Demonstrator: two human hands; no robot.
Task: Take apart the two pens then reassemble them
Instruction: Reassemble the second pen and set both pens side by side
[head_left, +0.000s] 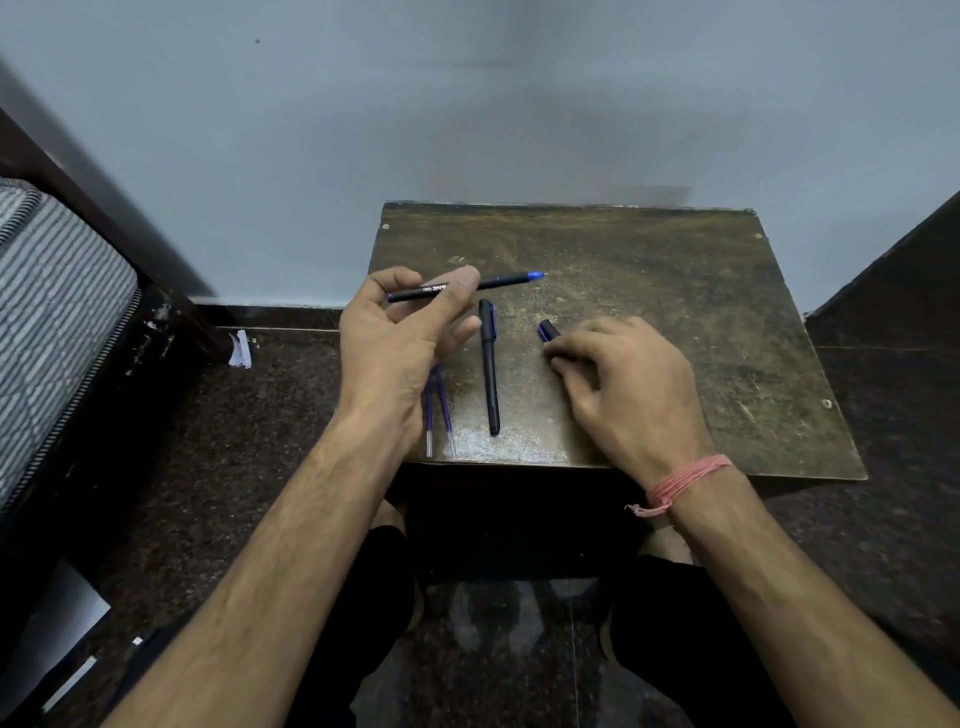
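Note:
My left hand (400, 332) holds an uncapped black pen (498, 282) level above the small table (649, 270), its blue tip pointing right. A second black pen (489, 364), capped, lies lengthwise on the table just right of that hand. Two thin blue refills (439, 415) lie near the front left edge, partly hidden by my left wrist. My right hand (623, 374) rests on the table with its fingers curled over a black cap (548, 330), whose blue end sticks out to the left.
The worn brown table stands against a grey wall. A striped mattress (57, 306) on a dark bed frame is at the left. A scrap of paper (240, 349) lies on the dark floor. My knees are under the table's front edge.

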